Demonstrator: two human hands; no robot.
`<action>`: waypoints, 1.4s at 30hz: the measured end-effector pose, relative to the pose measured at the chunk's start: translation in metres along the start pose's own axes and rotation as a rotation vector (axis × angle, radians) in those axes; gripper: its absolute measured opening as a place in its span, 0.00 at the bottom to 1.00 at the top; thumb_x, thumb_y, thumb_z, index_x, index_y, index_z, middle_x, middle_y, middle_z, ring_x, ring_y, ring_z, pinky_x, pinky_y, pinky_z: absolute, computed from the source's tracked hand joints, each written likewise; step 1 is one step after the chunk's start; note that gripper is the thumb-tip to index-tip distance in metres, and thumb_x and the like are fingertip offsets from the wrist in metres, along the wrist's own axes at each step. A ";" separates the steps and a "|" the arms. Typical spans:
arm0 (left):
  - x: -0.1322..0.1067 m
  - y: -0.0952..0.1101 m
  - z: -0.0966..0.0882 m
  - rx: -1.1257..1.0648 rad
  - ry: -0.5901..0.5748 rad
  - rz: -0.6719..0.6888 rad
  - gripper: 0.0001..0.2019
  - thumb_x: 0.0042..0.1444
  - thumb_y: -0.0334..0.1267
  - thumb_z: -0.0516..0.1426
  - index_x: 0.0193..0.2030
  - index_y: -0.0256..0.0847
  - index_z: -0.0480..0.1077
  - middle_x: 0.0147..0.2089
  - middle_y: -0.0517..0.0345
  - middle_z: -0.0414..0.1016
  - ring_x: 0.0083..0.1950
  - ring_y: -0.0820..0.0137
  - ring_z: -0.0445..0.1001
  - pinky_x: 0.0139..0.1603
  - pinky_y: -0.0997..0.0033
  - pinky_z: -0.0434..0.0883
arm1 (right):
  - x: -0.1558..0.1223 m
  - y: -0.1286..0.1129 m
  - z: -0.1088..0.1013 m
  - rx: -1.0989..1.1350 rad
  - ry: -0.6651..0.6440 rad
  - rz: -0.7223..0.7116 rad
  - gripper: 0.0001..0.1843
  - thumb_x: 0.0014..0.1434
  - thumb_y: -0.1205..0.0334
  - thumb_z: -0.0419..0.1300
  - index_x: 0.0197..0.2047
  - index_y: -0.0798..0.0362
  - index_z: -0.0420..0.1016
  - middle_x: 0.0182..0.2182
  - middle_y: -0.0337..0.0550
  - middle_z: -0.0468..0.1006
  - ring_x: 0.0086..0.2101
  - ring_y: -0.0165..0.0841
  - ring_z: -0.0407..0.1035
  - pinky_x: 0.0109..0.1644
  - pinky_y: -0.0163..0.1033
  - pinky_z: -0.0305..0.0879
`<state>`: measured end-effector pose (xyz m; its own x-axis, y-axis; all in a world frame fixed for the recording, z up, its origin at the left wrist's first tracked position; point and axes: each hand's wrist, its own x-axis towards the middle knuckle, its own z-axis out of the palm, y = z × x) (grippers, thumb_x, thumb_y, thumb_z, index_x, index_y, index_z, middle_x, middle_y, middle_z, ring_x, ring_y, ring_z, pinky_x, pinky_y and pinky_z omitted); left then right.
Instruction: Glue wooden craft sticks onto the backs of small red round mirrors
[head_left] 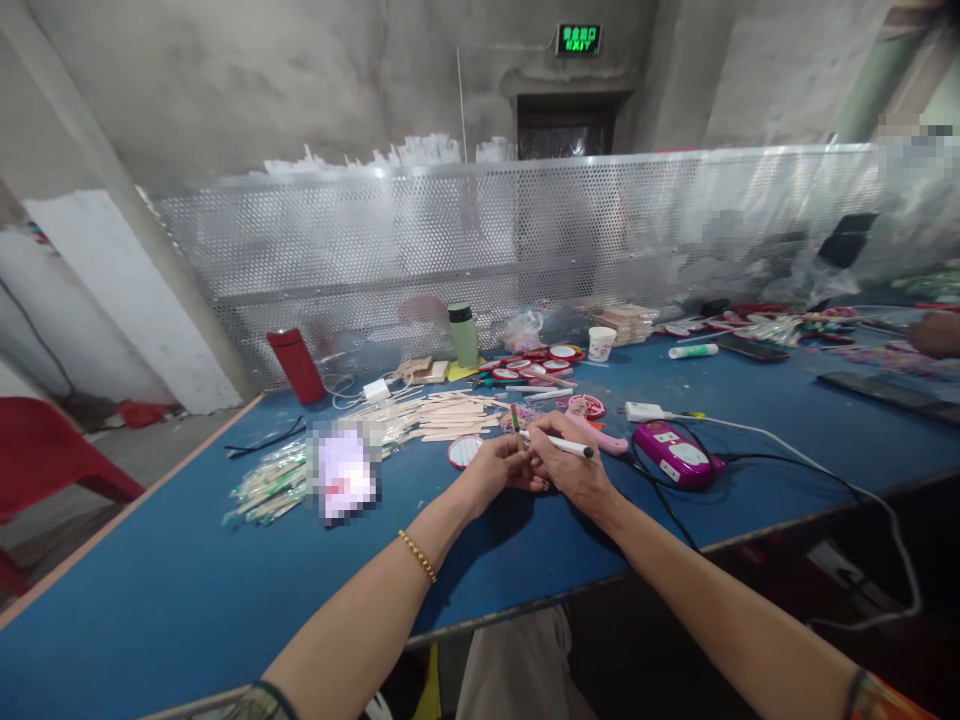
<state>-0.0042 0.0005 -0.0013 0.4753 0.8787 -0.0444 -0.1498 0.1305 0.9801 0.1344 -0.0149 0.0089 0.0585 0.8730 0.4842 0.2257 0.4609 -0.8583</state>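
My left hand (495, 470), a gold bead bracelet on its wrist, pinches a thin upright stick (515, 418) coloured green and brown near its top. In my right hand (571, 465) is a white marker pen (561, 442) with a black end, its tip pointing at the stick. The fingers of both hands meet over the blue table (420, 560), and they hide the stick's lower part. Just left of my left hand lies a round white disc with a red rim (465, 452). Flat wooden craft sticks (454, 415) are spread behind it.
Bagged sticks (274, 485) and a blurred-out phone-like object (345, 475) lie left. Beyond stand a red bottle (295, 365), green bottle (463, 337) and paper cup (601, 344). A pink glue gun (604, 438), purple box (675, 455) and cables sit right. Another person's hand (936, 333) shows far right.
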 end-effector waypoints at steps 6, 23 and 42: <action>0.000 0.001 0.001 -0.001 0.003 -0.007 0.22 0.43 0.50 0.69 0.29 0.35 0.65 0.25 0.57 0.74 0.27 0.71 0.76 0.36 0.67 0.78 | 0.001 -0.001 0.000 -0.031 0.014 -0.027 0.13 0.56 0.51 0.57 0.27 0.51 0.69 0.20 0.36 0.72 0.19 0.29 0.67 0.20 0.32 0.65; 0.000 0.001 0.000 0.001 -0.010 0.009 0.25 0.39 0.53 0.70 0.29 0.35 0.65 0.26 0.58 0.72 0.27 0.71 0.76 0.37 0.66 0.78 | 0.000 0.000 0.001 -0.001 -0.004 -0.002 0.13 0.56 0.51 0.57 0.28 0.51 0.69 0.20 0.36 0.72 0.17 0.28 0.67 0.19 0.32 0.65; -0.002 0.003 0.001 -0.004 -0.008 -0.005 0.24 0.41 0.51 0.70 0.28 0.35 0.64 0.24 0.59 0.72 0.27 0.71 0.76 0.38 0.64 0.78 | -0.001 -0.007 0.000 -0.003 -0.004 -0.002 0.12 0.56 0.52 0.57 0.27 0.51 0.68 0.19 0.35 0.71 0.17 0.29 0.67 0.18 0.33 0.65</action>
<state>-0.0047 -0.0008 0.0019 0.4827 0.8745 -0.0476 -0.1510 0.1367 0.9790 0.1332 -0.0188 0.0141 0.0537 0.8727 0.4853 0.2283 0.4624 -0.8567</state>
